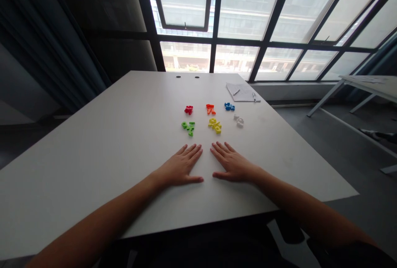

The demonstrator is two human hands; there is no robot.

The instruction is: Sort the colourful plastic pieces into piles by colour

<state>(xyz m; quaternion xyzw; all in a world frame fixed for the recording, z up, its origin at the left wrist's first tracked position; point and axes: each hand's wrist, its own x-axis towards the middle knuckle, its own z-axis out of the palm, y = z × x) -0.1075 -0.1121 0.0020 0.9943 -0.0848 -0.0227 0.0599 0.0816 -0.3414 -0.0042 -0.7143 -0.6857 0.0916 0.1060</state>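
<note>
My left hand [182, 164] lies flat on the white table [102, 148], fingers stretched out and thumb pointing inward. Opposite it, my right hand [231, 162] rests flat in the same way, a small gap between the two. Just beyond my left fingertips is a cluster of green letter-shaped pieces [189, 127]. Yellow letter-shaped pieces [215, 125] lie ahead of my right fingertips, and a few white pieces [239, 120] sit to their right. Farther back are small piles of red pieces [188, 110], orange pieces [210, 108] and blue pieces [229, 106]. Neither hand touches any piece.
Paper sheets [240, 92] with two pens lie near the table's right edge. Two dark round cable holes [187, 77] are at the far end. Large windows [242, 7] stand behind, a dark curtain [46, 32] at left, another table [372, 86] at right.
</note>
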